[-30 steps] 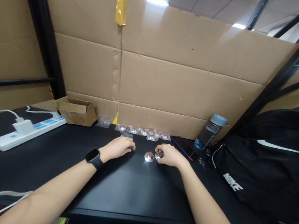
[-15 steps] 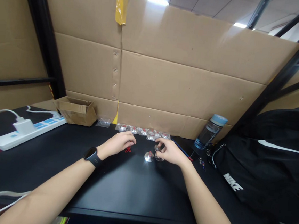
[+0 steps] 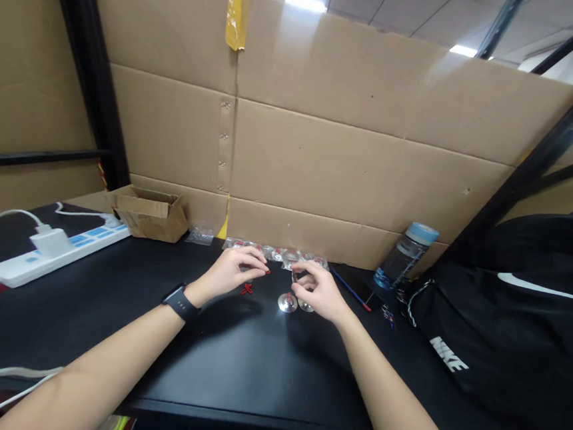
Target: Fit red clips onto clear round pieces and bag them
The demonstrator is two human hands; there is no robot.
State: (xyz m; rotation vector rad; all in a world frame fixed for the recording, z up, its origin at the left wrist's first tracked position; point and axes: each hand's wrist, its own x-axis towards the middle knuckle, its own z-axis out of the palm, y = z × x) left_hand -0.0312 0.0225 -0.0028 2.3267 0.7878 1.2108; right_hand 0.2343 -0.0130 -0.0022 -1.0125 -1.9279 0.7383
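Big cardboard wall at 12 o'clock, black desk under everything, black bag at 3, power strip at 9. Both hands meet mid-desk. The left hand has its fingertips pinched together, and so does the right hand. Whatever's between them is too tiny for me to tell. A clear cup sits on the desk at 6 o'clock from the fingertips, with a second cup just beside it, half under the right hand. A red clip lies loose at 9 o'clock from the cup. Looks to me like the fiddly fit-the-bits-together step, so the next move calls for a steady pinch and careful lining up.
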